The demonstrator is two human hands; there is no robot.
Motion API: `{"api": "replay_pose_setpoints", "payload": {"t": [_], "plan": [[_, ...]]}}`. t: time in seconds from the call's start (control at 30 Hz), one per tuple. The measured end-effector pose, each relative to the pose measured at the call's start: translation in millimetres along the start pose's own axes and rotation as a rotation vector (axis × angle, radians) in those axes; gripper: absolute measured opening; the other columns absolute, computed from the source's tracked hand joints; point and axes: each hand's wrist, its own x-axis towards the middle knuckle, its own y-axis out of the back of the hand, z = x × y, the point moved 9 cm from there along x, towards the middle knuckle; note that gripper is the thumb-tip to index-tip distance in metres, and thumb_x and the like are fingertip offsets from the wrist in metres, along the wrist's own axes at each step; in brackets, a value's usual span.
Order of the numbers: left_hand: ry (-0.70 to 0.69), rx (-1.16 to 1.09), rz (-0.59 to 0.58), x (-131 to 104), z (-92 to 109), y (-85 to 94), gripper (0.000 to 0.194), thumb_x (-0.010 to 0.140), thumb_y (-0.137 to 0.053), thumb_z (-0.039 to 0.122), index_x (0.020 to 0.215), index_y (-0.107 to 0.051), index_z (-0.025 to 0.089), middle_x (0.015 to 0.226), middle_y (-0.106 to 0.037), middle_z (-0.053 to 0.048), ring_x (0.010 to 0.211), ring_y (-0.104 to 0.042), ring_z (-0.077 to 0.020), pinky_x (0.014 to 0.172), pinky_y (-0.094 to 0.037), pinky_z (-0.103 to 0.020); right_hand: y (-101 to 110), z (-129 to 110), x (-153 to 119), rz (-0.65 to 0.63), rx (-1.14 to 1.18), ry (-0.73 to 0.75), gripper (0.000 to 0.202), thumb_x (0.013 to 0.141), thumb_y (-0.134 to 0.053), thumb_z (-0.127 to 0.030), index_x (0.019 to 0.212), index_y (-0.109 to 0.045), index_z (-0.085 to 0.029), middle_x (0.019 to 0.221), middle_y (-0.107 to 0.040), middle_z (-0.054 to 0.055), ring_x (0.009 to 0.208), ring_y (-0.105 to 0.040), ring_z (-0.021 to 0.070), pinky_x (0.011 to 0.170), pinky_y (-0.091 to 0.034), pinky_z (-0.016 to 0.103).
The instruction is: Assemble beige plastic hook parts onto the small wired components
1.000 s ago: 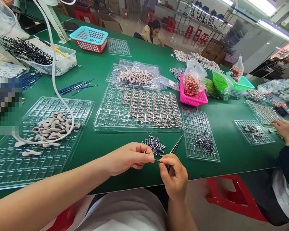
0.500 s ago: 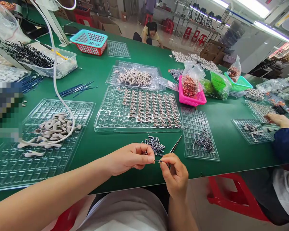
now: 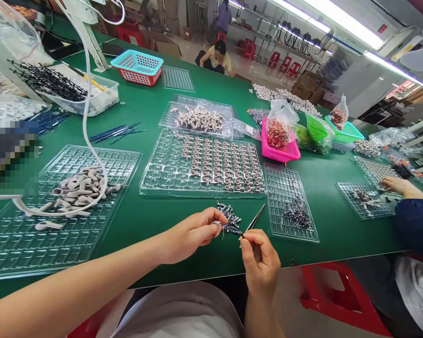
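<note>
My left hand is closed, its thumb and fingers pinched around what looks like a pale earbud shell, mostly hidden by the fingers. Thin wire ends hang below its fingertips. My right hand is closed around metal tweezers, whose tips point up and away. Its thumb and forefinger also pinch a tiny dark part. Just beyond both hands lies a pile of small dark wired components on the green table. Farther back, a clear tray has pale earbud shells standing in many of its pockets.
On the left, another clear tray bears a heap of pale shells, with a white cable looping over it. A clear tray of dark parts and a pink basket are at right. A co-worker's hand is farther right.
My hands have drawn slightly apart, the right one shifting right and down. The wire end stretched between them before now hangs at my left fingers. The view has tilted slightly.
</note>
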Motion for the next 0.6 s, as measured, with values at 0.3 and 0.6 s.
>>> {"api": "replay_pose_setpoints", "payload": {"t": [0.3, 0.6], "plan": [[-0.071, 0.18, 0.222, 0.6, 6.5, 10.5, 0.022, 0.089, -0.055, 0.032, 0.1, -0.066, 0.016, 0.096, -0.059, -0.004, 0.077, -0.057, -0.015, 0.076, -0.051, -0.03, -3.5, -3.8, 0.6, 0.007, -0.037, 0.058, 0.013, 0.09, -0.059, -0.012, 0.097, -0.063, -0.023, 0.089, -0.064, 0.002, 0.081, -0.061, 0.0141, 0.067, -0.051, 0.025], [-0.086, 0.173, 0.257, 1.7, 6.3, 14.4, 0.023, 0.087, -0.058, 0.031, 0.101, -0.07, 0.017, 0.1, -0.06, -0.004, 0.075, -0.059, -0.0129, 0.074, -0.055, -0.028, -6.8, -6.1, 3.0, -0.022, -0.066, 0.057, 0.015, 0.09, -0.06, -0.01, 0.097, -0.063, -0.023, 0.088, -0.065, 0.0, 0.082, -0.062, 0.0132, 0.07, -0.05, 0.025]]}}
